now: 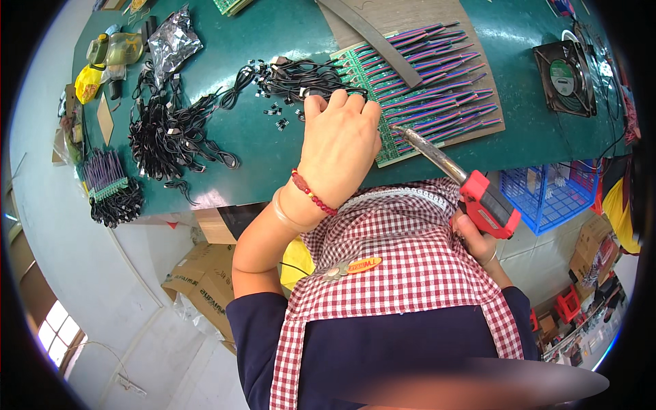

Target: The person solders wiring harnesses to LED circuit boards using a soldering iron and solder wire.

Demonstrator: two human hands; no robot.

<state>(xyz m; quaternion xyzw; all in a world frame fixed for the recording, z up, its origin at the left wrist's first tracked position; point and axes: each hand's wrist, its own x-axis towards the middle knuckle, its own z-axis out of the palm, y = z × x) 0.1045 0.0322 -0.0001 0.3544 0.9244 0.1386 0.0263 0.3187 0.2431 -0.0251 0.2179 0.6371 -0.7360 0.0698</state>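
Fingers [335, 102] of the left hand [338, 147] curl down over the near end of a green circuit board [383, 140] on the counter [273, 147], pressing it from above; the fingertips are hidden behind the knuckles, so what they pinch, if anything, cannot be made out. A red bead bracelet [311, 193] and a pale bangle sit on that wrist. The right hand [478, 242] is closed around the red handle of a soldering iron [454, 174], most of the hand hidden behind the handle and the checked apron. The iron's metal shaft slants up and left, its tip touching the near edge of the board just right of the left hand.

Board and a row of purple and red ribbon wires [444, 82] lie on a brown mat near the counter's near edge; a grey strip [383, 37] crosses them at a slant. Left of the hand, a bundle of black cables [301, 78] touches the fingers, with small black parts scattered beside it. A bigger heap of black cables [167, 133] lies toward the left edge. At the far left corner sit a crumpled silver bag [171, 41] and a bottle, bent by the lens. A black fan [564, 78] stands at the right edge. Below it, off the counter, a blue basket [547, 195] is partly cut off.
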